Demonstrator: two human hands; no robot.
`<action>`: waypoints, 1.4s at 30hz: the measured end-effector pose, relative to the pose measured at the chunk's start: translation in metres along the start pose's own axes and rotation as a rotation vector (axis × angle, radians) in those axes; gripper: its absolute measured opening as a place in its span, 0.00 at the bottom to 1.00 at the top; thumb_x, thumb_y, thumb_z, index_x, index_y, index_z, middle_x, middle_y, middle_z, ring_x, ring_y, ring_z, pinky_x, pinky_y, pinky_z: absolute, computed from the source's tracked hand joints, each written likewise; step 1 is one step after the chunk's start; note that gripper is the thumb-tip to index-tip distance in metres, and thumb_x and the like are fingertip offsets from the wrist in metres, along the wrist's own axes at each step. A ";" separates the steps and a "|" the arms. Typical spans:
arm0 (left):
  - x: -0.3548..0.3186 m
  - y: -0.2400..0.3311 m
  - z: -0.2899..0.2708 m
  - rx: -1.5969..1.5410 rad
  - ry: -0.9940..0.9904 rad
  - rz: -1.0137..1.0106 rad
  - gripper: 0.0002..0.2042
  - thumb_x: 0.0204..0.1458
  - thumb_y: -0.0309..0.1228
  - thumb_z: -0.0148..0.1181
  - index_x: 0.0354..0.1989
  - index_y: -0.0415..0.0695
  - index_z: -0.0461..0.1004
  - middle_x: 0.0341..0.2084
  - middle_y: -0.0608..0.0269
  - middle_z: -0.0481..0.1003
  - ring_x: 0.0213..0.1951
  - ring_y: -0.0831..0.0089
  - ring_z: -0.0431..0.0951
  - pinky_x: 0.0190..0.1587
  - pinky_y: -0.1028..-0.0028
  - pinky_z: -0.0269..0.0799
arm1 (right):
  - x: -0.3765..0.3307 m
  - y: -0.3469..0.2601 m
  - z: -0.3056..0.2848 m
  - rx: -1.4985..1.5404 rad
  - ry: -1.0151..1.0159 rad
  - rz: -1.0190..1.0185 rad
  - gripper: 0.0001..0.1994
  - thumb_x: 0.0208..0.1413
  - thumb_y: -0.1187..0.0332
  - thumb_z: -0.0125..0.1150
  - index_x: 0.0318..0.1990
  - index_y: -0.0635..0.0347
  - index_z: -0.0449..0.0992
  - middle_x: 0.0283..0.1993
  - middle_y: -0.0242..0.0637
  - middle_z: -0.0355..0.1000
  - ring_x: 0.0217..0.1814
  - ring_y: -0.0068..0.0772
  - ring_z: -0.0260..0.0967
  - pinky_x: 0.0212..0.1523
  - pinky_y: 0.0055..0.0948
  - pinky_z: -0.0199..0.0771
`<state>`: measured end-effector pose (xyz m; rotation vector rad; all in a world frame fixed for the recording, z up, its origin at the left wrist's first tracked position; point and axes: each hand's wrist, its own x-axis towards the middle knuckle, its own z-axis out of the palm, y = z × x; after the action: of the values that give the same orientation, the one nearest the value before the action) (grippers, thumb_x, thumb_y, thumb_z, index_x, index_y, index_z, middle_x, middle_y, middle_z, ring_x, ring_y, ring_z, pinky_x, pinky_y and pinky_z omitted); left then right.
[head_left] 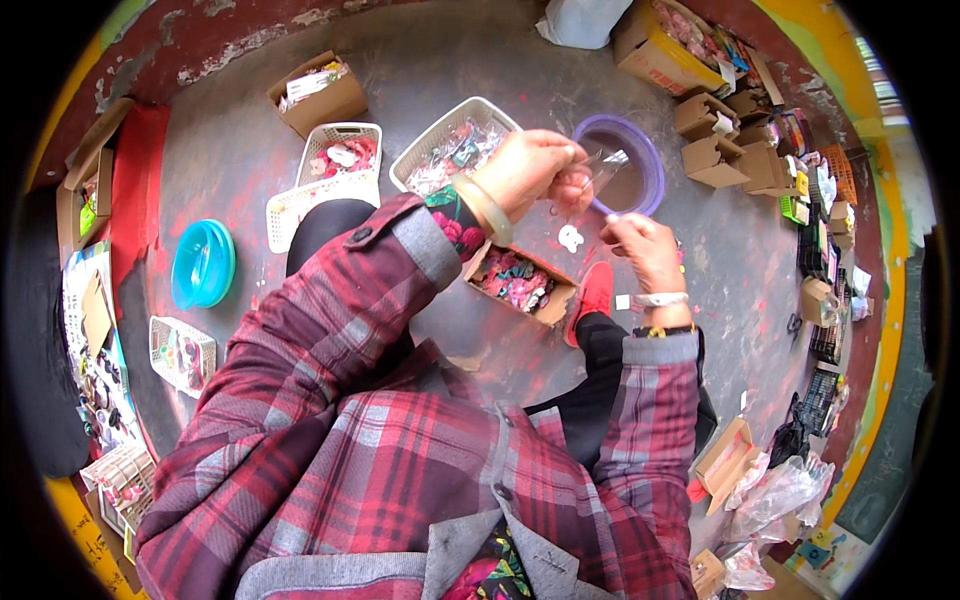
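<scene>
My left hand (545,175) is closed in a pinch on a small clear plastic bag (608,165), which shines over the purple basin (656,175). Lower and to the right, my right hand (645,250) has its thumb and fingertips pressed together. What they hold, if anything, is too small to make out. A small white card with holes (570,238) shows between the hands; I cannot tell whether it hangs or lies on the floor. Below my left hand stands an open cardboard box (552,312) of colourful small fabric pieces. A white basket (402,165) beyond my left wrist holds packaged small items.
Two white baskets (372,133) and a cardboard box (345,97) stand at the far left. Teal basins (203,264) and another white basket (184,355) sit farther left. Cartons (712,162) and plastic bags (785,500) line the right side. My red shoe (594,300) is beside the box.
</scene>
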<state>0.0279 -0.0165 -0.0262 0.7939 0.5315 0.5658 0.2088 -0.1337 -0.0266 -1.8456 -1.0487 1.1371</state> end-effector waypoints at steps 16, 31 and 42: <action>0.000 -0.013 0.014 -0.089 -0.170 -0.100 0.12 0.56 0.29 0.49 0.43 0.32 0.68 0.34 0.55 0.73 0.36 0.71 0.76 0.43 0.75 0.73 | -0.007 -0.015 0.017 0.662 0.153 -0.141 0.05 0.48 0.74 0.61 0.34 0.62 0.75 0.28 0.29 0.72 0.27 0.15 0.65 0.27 0.14 0.62; 0.001 -0.016 0.014 0.124 -0.153 -0.048 0.10 0.55 0.29 0.51 0.35 0.33 0.73 0.28 0.58 0.75 0.27 0.76 0.74 0.33 0.78 0.71 | -0.014 -0.020 0.015 0.525 0.175 -0.247 0.05 0.49 0.76 0.59 0.35 0.65 0.76 0.29 0.29 0.72 0.28 0.16 0.66 0.29 0.16 0.64; -0.004 -0.006 0.017 0.166 -0.159 -0.061 0.11 0.53 0.29 0.53 0.41 0.36 0.73 0.29 0.63 0.75 0.26 0.82 0.72 0.25 0.84 0.67 | -0.018 -0.020 0.010 0.543 0.168 -0.266 0.09 0.49 0.78 0.57 0.39 0.67 0.76 0.31 0.32 0.73 0.29 0.18 0.67 0.31 0.16 0.66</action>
<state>0.0371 -0.0307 -0.0197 0.9686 0.4585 0.4013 0.1889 -0.1397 -0.0066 -1.3047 -0.7643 0.9686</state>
